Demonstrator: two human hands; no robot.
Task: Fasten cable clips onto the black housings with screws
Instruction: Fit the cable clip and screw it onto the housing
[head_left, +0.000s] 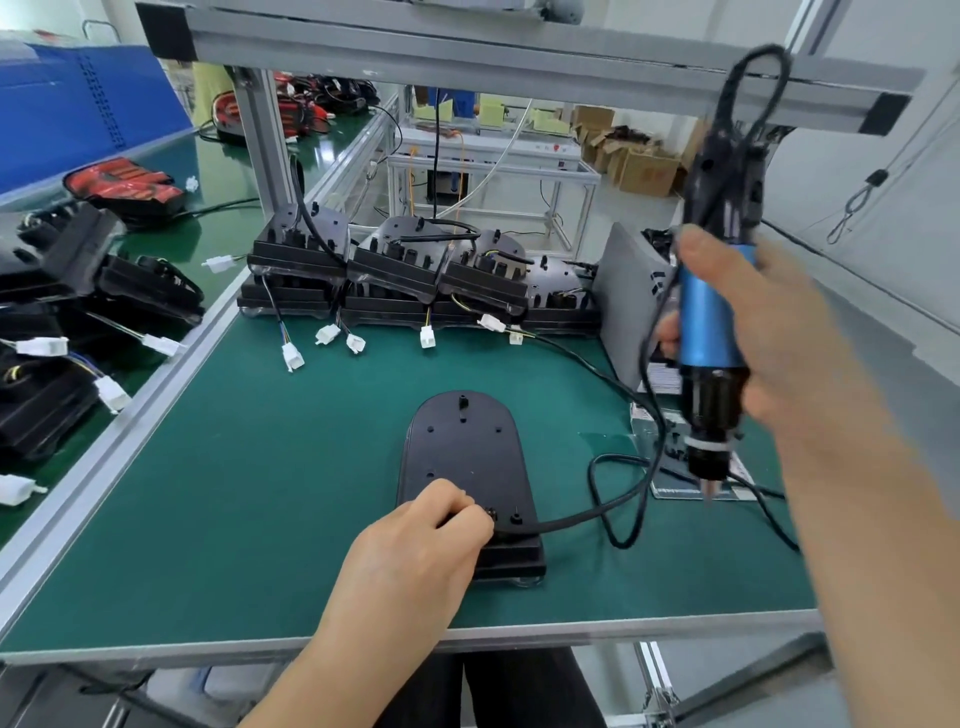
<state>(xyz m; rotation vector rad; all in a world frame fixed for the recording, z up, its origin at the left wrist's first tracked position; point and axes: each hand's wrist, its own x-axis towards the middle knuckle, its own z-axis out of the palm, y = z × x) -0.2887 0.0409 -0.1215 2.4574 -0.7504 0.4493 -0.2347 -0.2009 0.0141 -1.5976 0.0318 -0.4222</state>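
My left hand (415, 525) pinches the cable (571, 522) on the housing (462, 457), at its near end; my right hand (769, 338) grips the screwdriver (706, 322) upright above the surface (260, 493). Its tip is blurred.

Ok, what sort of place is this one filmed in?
Probably a factory assembly line: a green-matted workbench framed in aluminium, a row of matching black housings with white connectors, and a blue electric screwdriver held in the right hand.

Counter (260, 493) green, silver edge. Housing (462, 457) at 6 o'clock black; cable (597, 514) black. Screwdriver (706, 322) at 3 o'clock: blue grip, black nose. Connectors (293, 357) at 9 o'clock white. Units (127, 182) at 10 o'clock red/black.
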